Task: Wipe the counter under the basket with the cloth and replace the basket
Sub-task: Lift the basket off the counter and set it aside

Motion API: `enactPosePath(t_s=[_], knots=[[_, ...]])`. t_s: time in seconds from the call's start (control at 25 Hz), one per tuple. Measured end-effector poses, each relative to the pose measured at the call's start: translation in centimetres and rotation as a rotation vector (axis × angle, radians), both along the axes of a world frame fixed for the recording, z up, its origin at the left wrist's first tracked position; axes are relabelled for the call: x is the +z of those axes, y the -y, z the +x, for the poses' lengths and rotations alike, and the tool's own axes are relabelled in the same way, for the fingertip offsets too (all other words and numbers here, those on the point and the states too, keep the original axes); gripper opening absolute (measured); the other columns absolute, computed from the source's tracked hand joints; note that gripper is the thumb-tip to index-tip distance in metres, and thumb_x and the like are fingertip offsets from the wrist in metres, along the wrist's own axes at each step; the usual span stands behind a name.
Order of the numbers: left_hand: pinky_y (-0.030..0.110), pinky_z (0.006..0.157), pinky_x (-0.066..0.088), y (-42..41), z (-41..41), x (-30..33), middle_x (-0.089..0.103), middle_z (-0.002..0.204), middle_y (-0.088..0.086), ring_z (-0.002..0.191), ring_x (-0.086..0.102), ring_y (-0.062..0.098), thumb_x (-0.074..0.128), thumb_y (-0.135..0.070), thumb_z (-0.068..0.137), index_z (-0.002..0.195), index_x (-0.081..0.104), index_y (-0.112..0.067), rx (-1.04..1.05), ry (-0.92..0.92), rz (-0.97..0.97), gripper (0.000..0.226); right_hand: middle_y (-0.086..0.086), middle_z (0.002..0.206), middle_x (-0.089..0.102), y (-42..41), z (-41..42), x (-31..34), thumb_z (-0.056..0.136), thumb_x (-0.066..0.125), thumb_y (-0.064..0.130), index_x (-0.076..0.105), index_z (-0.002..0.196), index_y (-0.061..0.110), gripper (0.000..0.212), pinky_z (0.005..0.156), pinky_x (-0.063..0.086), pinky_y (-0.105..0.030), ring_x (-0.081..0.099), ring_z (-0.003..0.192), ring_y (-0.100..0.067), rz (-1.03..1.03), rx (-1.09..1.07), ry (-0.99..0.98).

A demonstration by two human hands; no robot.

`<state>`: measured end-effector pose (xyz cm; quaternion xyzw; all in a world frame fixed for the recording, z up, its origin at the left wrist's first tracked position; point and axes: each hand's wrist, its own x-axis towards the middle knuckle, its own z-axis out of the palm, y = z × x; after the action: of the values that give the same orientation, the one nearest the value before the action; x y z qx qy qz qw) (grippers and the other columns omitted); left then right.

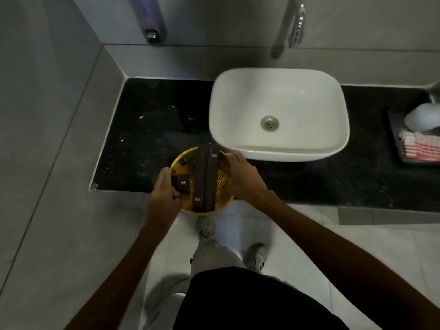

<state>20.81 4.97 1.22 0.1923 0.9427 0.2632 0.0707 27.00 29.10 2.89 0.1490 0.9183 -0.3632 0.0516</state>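
basket point(202, 181): woven, yellow, dark strap handle; at tabletop point(147, 139) front edge, just left of sink point(278, 113)
left hand point(164, 189): wrapped on basket's left rim
right hand point(245, 175): wrapped on right rim
handling: probably light, stiff; hold by rim both sides
cloth: not visible

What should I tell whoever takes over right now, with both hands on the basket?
Left hand: grip on the basket's left rim.
Right hand: grip on its right rim.
Basket: at the counter's front edge, left of the sink; whether it is lifted or resting is unclear.
Cloth: none in hand; a striped one lies on the tray at far right.
Done: nothing certain; specks show on the counter.
Left: move the basket aside, fetch the cloth, wipe, replace the basket.
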Motion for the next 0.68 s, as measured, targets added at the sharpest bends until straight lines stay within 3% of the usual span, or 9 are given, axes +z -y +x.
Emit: enactPosePath(t_s=[0.08,0.2,0.32,0.44,0.52,0.6,0.68], knots=[[0.021,0.066,0.046,-2.8,3.2,-1.0,0.05,0.145,-0.002,0.083,0.06,0.003,0.055,-0.003,0.095,0.158,0.032,-0.017,-0.098,0.109,0.01,0.068,0.0,0.144,0.049,-2.9,4.8,-0.7,0.09,0.071,0.031,0.047,0.14,0.026,0.056,0.098,0.052,-0.036,0.063,0.118,-0.021,0.012,-0.07,0.014],[0.014,0.061,0.043,-7.0,5.9,-3.7,0.039,0.164,0.008,0.081,0.062,0.009,0.056,-0.01,0.099,0.165,0.02,-0.016,-0.208,0.21,-0.057,0.075,-0.004,0.141,0.052,-6.6,10.3,-1.9,0.093,0.068,0.03,0.051,0.139,0.021,0.05,0.089,0.045,-0.028,0.064,0.116,-0.025,0.031,-0.178,0.078],[0.021,0.072,0.049,-11.1,6.3,-5.5,0.018,0.175,0.008,0.101,0.071,0.024,0.053,-0.015,0.102,0.164,0.02,-0.016,-0.353,0.226,-0.039,0.071,-0.005,0.141,0.052,-9.3,12.7,-3.3,0.088,0.076,0.027,0.054,0.135,0.021,0.052,0.091,0.046,-0.027,0.064,0.119,-0.024,0.06,-0.272,0.149],[0.025,0.075,0.055,-13.3,5.6,-6.6,0.021,0.174,0.008,0.101,0.073,0.026,0.05,-0.013,0.104,0.156,0.037,-0.016,-0.356,0.252,-0.003,0.054,-0.007,0.146,0.049,-10.2,12.2,-4.4,0.088,0.077,0.023,0.052,0.138,0.019,0.056,0.098,0.052,-0.034,0.063,0.124,-0.026,0.048,-0.332,0.199],[0.035,0.084,0.063,-13.6,5.3,-7.4,0.025,0.172,0.011,0.115,0.071,0.033,0.048,-0.013,0.105,0.146,0.048,-0.014,-0.384,0.182,-0.009,0.041,-0.007,0.153,0.044,-10.1,11.8,-5.1,0.089,0.076,0.024,0.046,0.146,0.017,0.065,0.106,0.054,-0.042,0.06,0.13,-0.028,0.032,-0.321,0.189],[0.055,0.106,0.055,-14.2,5.7,-7.7,0.029,0.169,0.019,0.146,0.047,0.042,0.052,-0.017,0.105,0.143,0.053,-0.009,-0.353,0.055,-0.081,0.039,-0.008,0.164,0.035,-10.3,12.3,-5.8,0.092,0.073,0.029,0.036,0.156,0.017,0.075,0.114,0.046,-0.045,0.048,0.144,-0.029,0.068,-0.347,0.184],[0.063,0.12,0.038,-15.2,6.7,-7.0,0.031,0.167,0.024,0.158,0.024,0.045,0.058,-0.025,0.102,0.147,0.05,-0.006,-0.377,-0.074,-0.1,0.049,-0.011,0.169,0.028,-11.2,14.1,-6.1,0.095,0.066,0.037,0.031,0.16,0.014,0.077,0.122,0.033,-0.047,0.029,0.156,-0.031,0.276,-0.374,0.161]])
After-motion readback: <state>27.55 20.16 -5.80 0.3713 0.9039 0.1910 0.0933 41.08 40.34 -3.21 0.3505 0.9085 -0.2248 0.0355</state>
